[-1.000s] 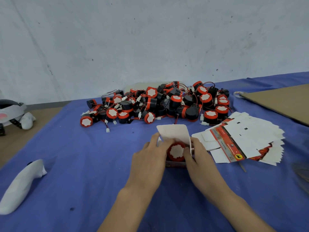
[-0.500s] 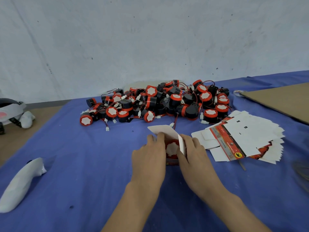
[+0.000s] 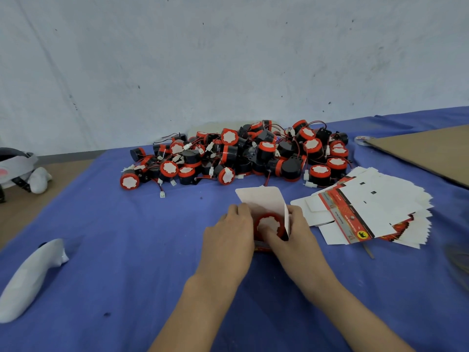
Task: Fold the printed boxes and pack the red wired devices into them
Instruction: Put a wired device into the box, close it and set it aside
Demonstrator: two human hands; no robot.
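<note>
1 red device (image 3: 267, 222) in box (image 3: 261, 247); flap (image 3: 261, 201) up.

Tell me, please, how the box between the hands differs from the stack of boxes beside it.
The folded box stands erected with its white flap up; the stacked boxes lie flat. The folded box holds a red device; the stacked boxes hold none. Both are white card with red print.

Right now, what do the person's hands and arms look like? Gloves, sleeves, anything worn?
Both are bare. The left hand and right hand have no gloves and no rings that show. The left forearm and right forearm are uncovered down to the bottom edge of the frame: no sleeve, watch, band or cable in view.
</note>
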